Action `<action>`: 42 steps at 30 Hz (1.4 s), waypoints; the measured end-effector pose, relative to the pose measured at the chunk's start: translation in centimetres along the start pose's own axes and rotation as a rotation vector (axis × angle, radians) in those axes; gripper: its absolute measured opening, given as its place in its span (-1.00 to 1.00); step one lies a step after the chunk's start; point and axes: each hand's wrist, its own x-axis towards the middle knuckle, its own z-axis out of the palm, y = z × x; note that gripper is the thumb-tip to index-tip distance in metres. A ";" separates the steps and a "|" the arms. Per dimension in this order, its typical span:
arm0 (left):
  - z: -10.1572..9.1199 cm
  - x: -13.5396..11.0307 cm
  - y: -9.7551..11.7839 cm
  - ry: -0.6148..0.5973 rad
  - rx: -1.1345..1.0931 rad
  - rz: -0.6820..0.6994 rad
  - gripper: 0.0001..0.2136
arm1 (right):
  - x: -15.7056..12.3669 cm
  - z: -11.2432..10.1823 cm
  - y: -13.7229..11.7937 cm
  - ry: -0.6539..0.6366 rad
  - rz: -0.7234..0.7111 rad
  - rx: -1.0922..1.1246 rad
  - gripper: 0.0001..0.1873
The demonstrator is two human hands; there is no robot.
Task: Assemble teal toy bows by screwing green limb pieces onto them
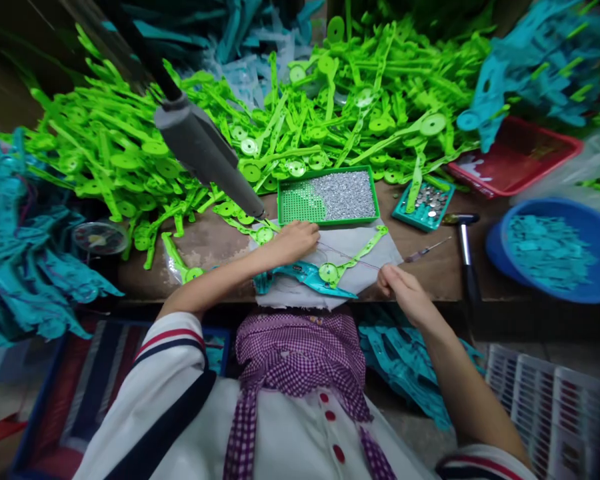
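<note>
My left hand [294, 240] rests curled on a white cloth [370, 257] at the bench's front edge, fingers closed near a green plastic arm piece [363, 251]. A thin thread runs from it to my right hand [399, 285], which pinches the thread's other end just right of the cloth. A teal plastic piece [300, 275] lies joined with the green piece at a round disc [329, 272] between my hands.
A green tray [328, 196] of tiny silver parts sits behind the cloth. A small teal tray [424, 204], a hammer [465, 247], a blue bowl [555, 250] and a red tray [515, 157] stand to the right. Heaps of green pieces [330, 107] fill the back. A grey press handle [205, 155] hangs over the left.
</note>
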 end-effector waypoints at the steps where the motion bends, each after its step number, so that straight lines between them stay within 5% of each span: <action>1: -0.3 -0.4 -0.4 -0.028 0.006 0.000 -0.73 | -0.1 0.0 0.5 0.002 0.022 0.026 -0.42; 6: -1.3 -1.3 2.4 0.077 -0.287 0.279 -0.23 | -0.3 0.2 -0.1 -0.095 0.052 -0.134 -0.55; 8: -1.1 -0.3 4.8 0.122 -0.410 0.384 -0.32 | -0.2 0.3 -1.4 -0.071 0.003 -0.306 -0.64; 11: 0.0 1.8 7.2 0.086 -0.640 0.350 -0.54 | 0.1 0.2 -2.8 0.001 -0.115 -0.461 -0.69; 16: 2.4 3.2 7.2 0.111 -0.943 0.194 -0.80 | 0.3 -0.7 -2.0 0.005 -0.155 -0.421 -0.69; 21: 3.4 3.0 6.6 0.270 -0.778 0.222 -0.84 | 0.5 -0.3 -0.7 0.191 -0.212 -0.429 -0.70; 30: 2.6 3.9 4.9 0.282 -0.265 0.570 -0.72 | 1.0 0.4 0.1 0.090 0.007 -0.123 -0.53; 35: 2.2 5.0 4.5 0.250 -0.281 0.561 -0.76 | 1.3 0.6 0.2 0.242 0.028 0.072 -0.53; 42: 2.0 6.7 4.3 0.166 -0.368 0.518 -0.76 | 2.1 0.6 1.1 0.387 -0.018 0.068 -0.59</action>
